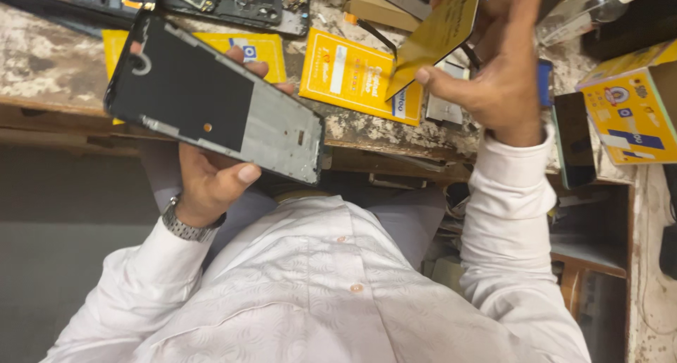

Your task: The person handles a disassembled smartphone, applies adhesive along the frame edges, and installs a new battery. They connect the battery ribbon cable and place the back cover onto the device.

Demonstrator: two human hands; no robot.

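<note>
Two hands over a cluttered repair tabletop (56, 49)

The left hand (211, 176) has its fingers clasped around a bare phone frame (215, 98), held tilted above the tabletop edge; the right hand (493, 74) pinches a thin yellow panel (441, 35) raised over yellow packets (352, 74).

I see phone frame (215, 98) – matt black plastic part, dull grey metal plate at lower end. Gold panel (438, 33) looks glossy, smooth. Workbench (49, 59) – worn wood, rough, stained top. Yellow packets (352, 74) seem smooth printed paper. Shirt (317, 292) white cloth, woven pattern. Watch band (185, 229) shiny metal.
</note>
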